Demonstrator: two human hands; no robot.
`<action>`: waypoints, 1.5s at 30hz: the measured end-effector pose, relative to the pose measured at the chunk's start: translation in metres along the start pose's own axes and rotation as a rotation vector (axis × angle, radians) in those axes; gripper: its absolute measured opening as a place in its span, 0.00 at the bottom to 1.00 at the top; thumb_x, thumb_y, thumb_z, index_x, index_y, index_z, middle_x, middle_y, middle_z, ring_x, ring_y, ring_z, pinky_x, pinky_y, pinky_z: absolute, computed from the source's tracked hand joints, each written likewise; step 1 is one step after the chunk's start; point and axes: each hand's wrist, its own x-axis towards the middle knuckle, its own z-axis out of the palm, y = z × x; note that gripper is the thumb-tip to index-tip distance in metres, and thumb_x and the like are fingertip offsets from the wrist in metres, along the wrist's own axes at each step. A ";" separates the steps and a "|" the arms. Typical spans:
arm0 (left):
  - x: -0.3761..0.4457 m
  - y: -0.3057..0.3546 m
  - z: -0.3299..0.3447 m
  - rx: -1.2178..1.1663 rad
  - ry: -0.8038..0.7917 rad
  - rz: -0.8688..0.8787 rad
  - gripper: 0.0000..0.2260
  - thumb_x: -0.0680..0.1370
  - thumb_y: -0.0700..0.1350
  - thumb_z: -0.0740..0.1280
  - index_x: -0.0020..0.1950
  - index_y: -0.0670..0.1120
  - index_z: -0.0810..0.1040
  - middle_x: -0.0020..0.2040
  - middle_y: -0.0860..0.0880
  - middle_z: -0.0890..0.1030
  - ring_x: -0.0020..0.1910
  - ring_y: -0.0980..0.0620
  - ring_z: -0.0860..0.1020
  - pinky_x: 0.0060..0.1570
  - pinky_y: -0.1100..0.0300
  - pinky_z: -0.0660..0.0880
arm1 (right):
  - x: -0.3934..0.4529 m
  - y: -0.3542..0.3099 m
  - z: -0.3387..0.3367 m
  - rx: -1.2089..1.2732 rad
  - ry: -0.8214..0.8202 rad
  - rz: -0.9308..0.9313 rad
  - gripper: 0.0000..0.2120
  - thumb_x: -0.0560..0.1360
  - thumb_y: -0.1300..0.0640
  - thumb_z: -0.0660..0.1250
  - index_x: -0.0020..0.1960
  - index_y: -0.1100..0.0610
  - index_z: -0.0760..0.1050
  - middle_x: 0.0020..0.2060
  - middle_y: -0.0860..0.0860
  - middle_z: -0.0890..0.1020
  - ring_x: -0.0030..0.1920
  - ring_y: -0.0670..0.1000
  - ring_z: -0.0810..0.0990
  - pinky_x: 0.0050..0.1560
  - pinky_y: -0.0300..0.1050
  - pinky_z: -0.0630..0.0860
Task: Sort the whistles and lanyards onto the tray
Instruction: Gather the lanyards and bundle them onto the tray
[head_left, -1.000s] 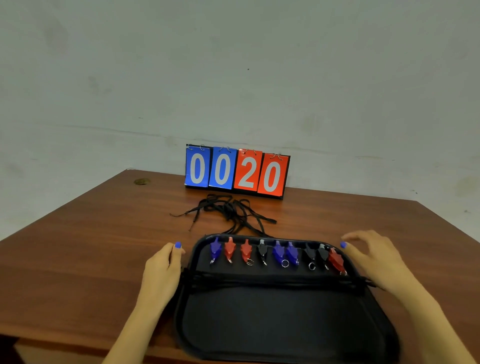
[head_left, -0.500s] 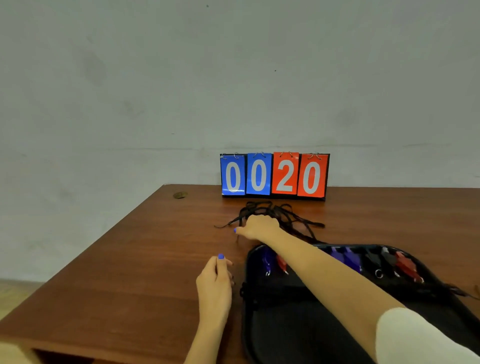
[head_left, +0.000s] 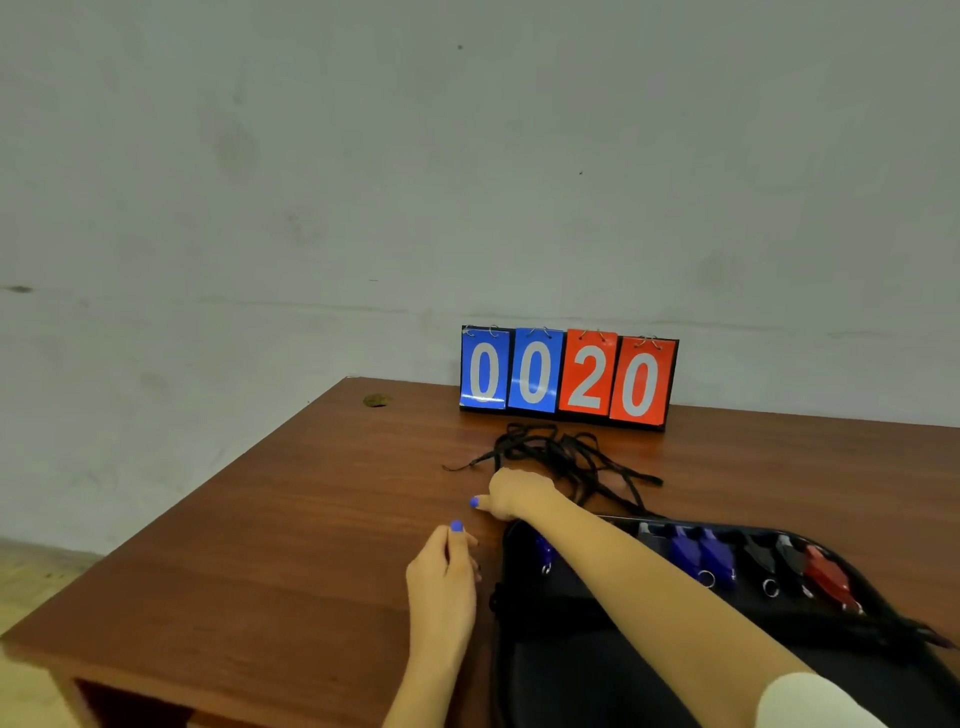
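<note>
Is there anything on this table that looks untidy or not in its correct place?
Yes. The black lanyards lie in a tangled heap on the table, between the scoreboard and the tray, while the whistles sit in a neat row on the tray. The right hand is at the heap.

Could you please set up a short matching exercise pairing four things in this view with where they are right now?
Things:
1. scoreboard
2. lanyards
3. whistles
4. left hand

Places:
A. in a row on the tray
B. standing at the table's far edge by the wall
C. on the table beside the tray's left rim
D. tangled on the table between scoreboard and tray

Pairs: 1-B, 2-D, 3-A, 4-C
</note>
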 end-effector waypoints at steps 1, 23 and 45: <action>0.000 0.000 0.000 -0.003 -0.004 0.000 0.15 0.80 0.45 0.56 0.38 0.43 0.76 0.29 0.48 0.76 0.29 0.53 0.73 0.30 0.62 0.68 | -0.001 -0.001 0.001 -0.007 0.013 -0.020 0.19 0.79 0.49 0.58 0.61 0.62 0.72 0.60 0.57 0.76 0.57 0.57 0.76 0.50 0.48 0.72; -0.002 0.005 -0.004 -0.077 0.002 -0.018 0.14 0.79 0.38 0.59 0.59 0.56 0.67 0.40 0.49 0.80 0.37 0.52 0.79 0.38 0.62 0.74 | -0.051 -0.003 -0.017 0.294 0.147 -0.434 0.10 0.78 0.50 0.57 0.40 0.52 0.68 0.38 0.48 0.73 0.44 0.50 0.73 0.54 0.49 0.68; -0.006 0.003 -0.004 -0.108 -0.058 -0.014 0.08 0.79 0.42 0.59 0.45 0.52 0.76 0.42 0.49 0.82 0.42 0.51 0.80 0.42 0.58 0.76 | -0.230 0.136 -0.057 1.324 0.037 -0.760 0.07 0.64 0.53 0.66 0.29 0.55 0.76 0.32 0.52 0.79 0.37 0.50 0.78 0.45 0.43 0.77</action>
